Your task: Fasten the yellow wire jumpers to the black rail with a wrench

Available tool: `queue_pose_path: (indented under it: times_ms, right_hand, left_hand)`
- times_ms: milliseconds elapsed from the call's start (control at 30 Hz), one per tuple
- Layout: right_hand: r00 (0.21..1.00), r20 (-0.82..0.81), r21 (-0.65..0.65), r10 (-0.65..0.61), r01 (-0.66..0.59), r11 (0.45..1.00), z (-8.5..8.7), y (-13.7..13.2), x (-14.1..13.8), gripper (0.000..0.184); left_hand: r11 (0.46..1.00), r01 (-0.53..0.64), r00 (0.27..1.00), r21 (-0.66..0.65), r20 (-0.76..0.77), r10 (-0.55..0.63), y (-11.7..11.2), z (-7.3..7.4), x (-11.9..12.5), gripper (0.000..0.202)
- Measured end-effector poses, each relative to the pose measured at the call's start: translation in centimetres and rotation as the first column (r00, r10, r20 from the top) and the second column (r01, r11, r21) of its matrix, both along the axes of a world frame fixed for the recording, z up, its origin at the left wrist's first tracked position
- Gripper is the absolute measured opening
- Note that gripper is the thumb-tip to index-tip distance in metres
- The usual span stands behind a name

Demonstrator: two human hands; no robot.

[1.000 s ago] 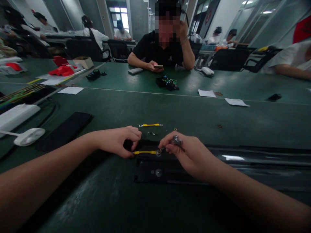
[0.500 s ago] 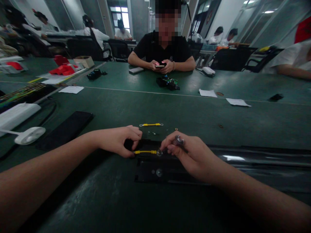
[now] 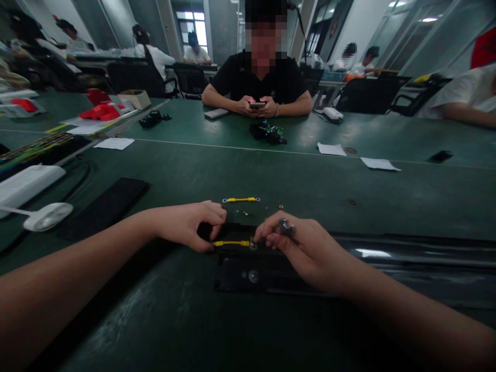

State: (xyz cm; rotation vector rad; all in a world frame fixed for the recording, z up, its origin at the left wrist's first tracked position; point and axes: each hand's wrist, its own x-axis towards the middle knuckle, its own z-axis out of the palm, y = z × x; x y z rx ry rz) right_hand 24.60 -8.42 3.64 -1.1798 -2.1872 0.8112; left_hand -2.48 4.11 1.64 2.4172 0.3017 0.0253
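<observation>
Yellow wire (image 3: pixel 231 243) lies over the dark panel (image 3: pixel 275 281), its right end at the bolt (image 3: pixel 253 245). The left hand (image 3: pixel 197 226) pinches the wire's left end between thumb and forefinger. The right hand (image 3: pixel 300 240) grips a metal wrench (image 3: pixel 285 226) in curled fingers; its fingertips sit at the bolt, contact unclear. The wire is probably light, with a bendable middle and stiffer ends. Hold it at the thicker yellow collar, where it should twist least; bare metal may slip.

Panel (image 3: pixel 403 253) glossy, smooth — wrench (image 3: pixel 285 226) shiny metal — wires (image 3: pixel 232 243) plastic-looking, metal lugs (image 3: pixel 258 199); counter (image 3: pixel 163 320) smooth, low sheen; slips (image 3: pixel 331 149) matt paper.
</observation>
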Motion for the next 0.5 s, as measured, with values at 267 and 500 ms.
queue_pose_path:
  times_ms: [267, 500]
  right_hand:
    - [1.0, 0.014, -0.014, 0.008, -0.007, 1.0, 0.23, 0.0, -0.08, 0.018]
    - [1.0, 0.013, -0.011, 0.008, -0.008, 1.0, 0.11, -0.01, -0.02, 0.018]
  left_hand:
    - [1.0, 0.006, 1.0, -0.004, 0.008, -0.006, 0.09, -0.01, -0.04, 0.015]
    - [1.0, 0.002, 1.0, 0.005, -0.003, -0.002, -0.01, 0.03, -0.01, 0.015]
